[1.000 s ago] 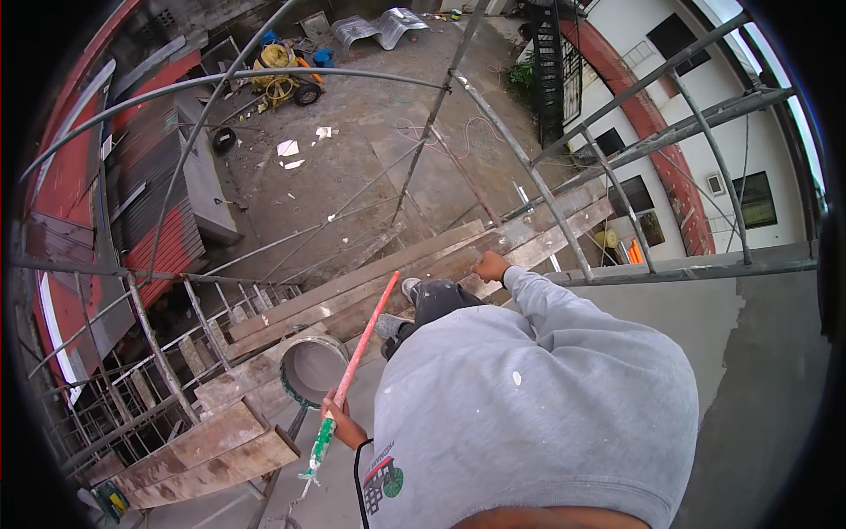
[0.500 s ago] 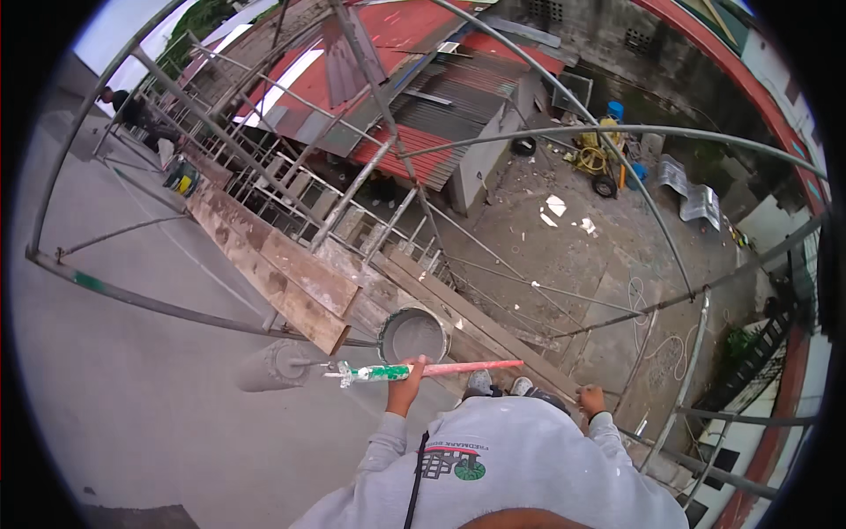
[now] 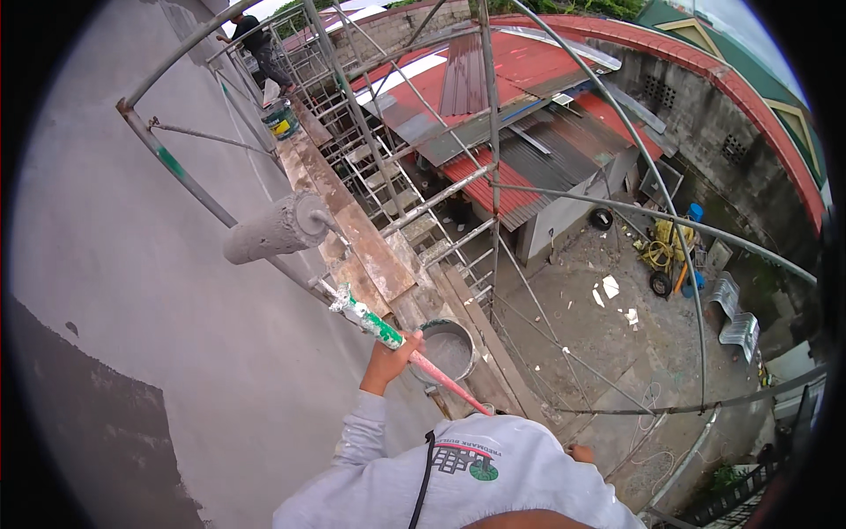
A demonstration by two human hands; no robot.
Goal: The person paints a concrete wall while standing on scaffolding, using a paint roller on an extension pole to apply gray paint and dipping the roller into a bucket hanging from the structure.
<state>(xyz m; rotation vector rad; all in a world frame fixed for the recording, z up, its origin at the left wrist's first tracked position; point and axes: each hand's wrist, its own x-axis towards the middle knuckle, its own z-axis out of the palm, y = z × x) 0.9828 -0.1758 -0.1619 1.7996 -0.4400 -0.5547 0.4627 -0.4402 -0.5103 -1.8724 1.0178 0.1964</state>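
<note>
You are at an outdoor building site, above ground. Around you: metal scaffold pipes (image 3: 490, 115), wooden planks (image 3: 357, 234), bucket (image 3: 441, 330) of grey material (image 3: 449, 354). Beside you: wall (image 3: 176, 238) in two greys, pale and dark. Below you: yard (image 3: 568, 300) with wheeled yellow machine (image 3: 658, 253), corrugated roofs (image 3: 471, 185) alongside.

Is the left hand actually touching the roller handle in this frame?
Touching. The head view shows it plainly: the left hand is closed around the roller handle, near where its green part meets the pink.
</note>
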